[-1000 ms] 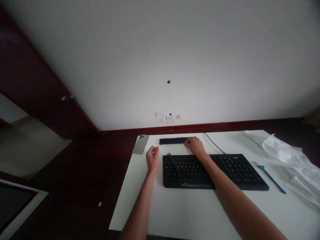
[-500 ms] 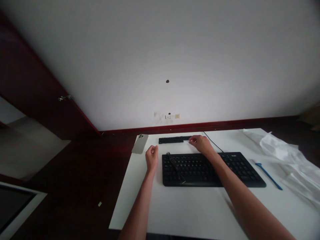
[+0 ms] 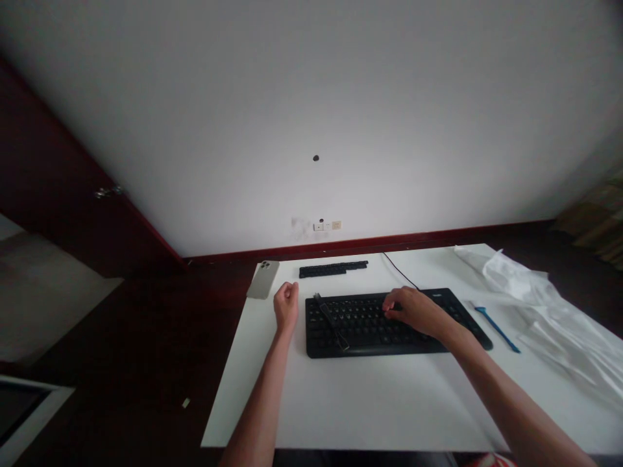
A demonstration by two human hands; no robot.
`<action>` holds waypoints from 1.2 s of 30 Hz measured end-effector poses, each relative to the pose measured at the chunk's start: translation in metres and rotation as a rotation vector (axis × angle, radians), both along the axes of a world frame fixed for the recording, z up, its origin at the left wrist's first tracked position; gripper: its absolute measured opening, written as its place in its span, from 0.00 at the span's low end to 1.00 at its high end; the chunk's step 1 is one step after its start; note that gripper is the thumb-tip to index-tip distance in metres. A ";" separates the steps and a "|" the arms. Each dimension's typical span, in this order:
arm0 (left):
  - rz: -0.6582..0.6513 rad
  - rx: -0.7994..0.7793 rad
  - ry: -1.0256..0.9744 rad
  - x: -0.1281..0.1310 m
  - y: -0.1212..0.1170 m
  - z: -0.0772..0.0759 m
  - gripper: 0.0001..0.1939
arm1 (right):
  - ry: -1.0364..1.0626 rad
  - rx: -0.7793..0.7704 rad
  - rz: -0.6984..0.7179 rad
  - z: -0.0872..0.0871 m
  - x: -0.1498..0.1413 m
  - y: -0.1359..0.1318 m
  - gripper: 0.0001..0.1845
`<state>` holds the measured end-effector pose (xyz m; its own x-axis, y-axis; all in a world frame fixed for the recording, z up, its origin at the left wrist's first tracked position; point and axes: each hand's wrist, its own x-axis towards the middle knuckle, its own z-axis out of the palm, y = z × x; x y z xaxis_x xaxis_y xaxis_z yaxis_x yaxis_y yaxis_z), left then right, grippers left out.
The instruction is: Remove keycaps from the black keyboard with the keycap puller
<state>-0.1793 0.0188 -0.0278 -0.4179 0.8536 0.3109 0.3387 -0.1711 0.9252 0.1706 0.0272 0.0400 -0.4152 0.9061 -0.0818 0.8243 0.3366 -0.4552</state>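
Table (image 3: 341, 405), white, its bare near strip in front of you. Keyboard (image 3: 370, 347), black, one, lying flat on the table with its long side towards you. Tool (image 3: 332, 322), slim and dark with a pale wire end, lying slantwise across the left part of the keyboard. Your right hand (image 3: 413, 310), over the keys right of the middle, fingers bent and their tips drawn close to the thumb; whether they grip a small piece or touch the keys, you cannot tell. Brush-like stick (image 3: 497, 329), blue, on the table just right of the keyboard. White wrapping (image 3: 523, 280), crumpled, along the table's right side. Your left hand (image 3: 286, 305), near the keyboard's left end, fingers curled closed in a loose fist, with no object showing in it. Phone (image 3: 263, 280), pale, camera side up, beyond your left hand by the table's left edge. Cord (image 3: 401, 271), black, from the keyboard's back towards the far edge. Row of keys (image 3: 322, 271), black, stepped at its right end, near the far edge. Wall sockets (image 3: 328, 226), low on the wall (image 3: 389, 130) beyond.
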 end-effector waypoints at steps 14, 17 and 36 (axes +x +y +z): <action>-0.001 0.007 -0.003 -0.001 0.001 0.000 0.24 | 0.086 -0.046 -0.133 -0.020 -0.039 0.092 0.08; 0.000 0.009 -0.015 0.000 0.001 0.001 0.23 | 0.082 -0.012 -0.167 -0.026 -0.040 0.094 0.09; 0.001 -0.002 -0.032 -0.001 0.003 -0.001 0.24 | -0.042 0.067 -0.313 -0.037 -0.074 0.098 0.10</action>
